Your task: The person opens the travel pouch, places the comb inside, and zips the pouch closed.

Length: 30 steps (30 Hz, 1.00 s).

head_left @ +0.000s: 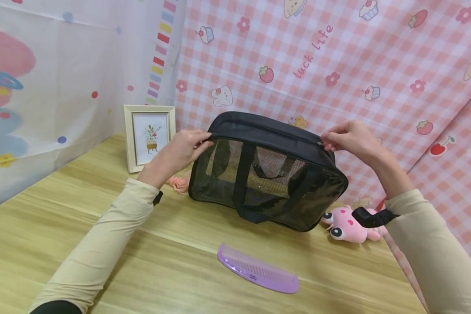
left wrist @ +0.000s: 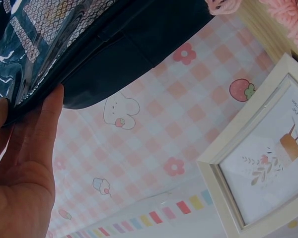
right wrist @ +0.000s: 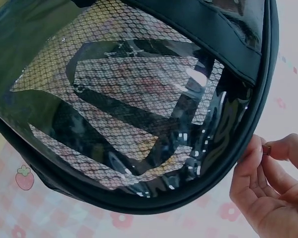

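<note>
A pink-and-white checked cloth (head_left: 349,65) printed with strawberries, cupcakes and flowers hangs behind everything, and a white cloth (head_left: 86,65) with coloured dots and cartoon shapes covers the left side. Before them spreads the wood-grained table (head_left: 172,261). Toward its back stands a black zippered bag (head_left: 268,170) with a clear front panel, mesh showing through it and a black strap looping down the front. Two beige sleeves (head_left: 106,240) reach in from the lower corners. A cream picture frame (head_left: 151,138) holding a potted-plant print stands left of the bag. The left hand (head_left: 182,147) pinches the bag's upper left edge between thumb and fingers; the right hand (head_left: 355,137) pinches the zipper pull at the bag's upper right end. A lilac comb (head_left: 257,270) lies in front of the bag, apart from it, teeth facing it. A pink big-eyed plush toy (head_left: 353,226) lies just beside the bag's lower right corner, partly hidden by a black wrist mount (head_left: 373,217). Pink yarn (head_left: 179,183) shows by the lower left corner. Smallest is the metal zipper pull (right wrist: 266,148).
</note>
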Each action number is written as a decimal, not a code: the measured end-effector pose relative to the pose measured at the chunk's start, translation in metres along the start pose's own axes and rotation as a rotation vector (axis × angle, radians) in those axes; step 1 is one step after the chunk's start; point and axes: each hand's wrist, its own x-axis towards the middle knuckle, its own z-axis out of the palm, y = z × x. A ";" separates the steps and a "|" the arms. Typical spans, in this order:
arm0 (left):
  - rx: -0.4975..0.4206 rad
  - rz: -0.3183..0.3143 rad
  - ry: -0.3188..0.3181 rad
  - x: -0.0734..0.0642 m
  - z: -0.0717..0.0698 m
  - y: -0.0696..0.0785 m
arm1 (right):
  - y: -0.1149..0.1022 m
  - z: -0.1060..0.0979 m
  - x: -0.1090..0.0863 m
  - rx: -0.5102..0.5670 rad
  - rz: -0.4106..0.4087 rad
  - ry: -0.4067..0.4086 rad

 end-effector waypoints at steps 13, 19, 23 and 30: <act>0.000 0.013 0.016 0.000 0.000 -0.001 | -0.006 -0.002 0.002 -0.017 0.005 -0.022; 0.005 0.027 0.018 -0.002 0.002 -0.003 | -0.006 0.001 0.002 -0.018 0.022 -0.029; 0.005 0.035 0.015 -0.003 0.004 -0.004 | -0.007 0.004 0.002 -0.010 0.033 -0.044; 0.008 0.041 0.031 0.000 0.002 -0.004 | -0.012 0.004 0.006 -0.027 -0.003 -0.043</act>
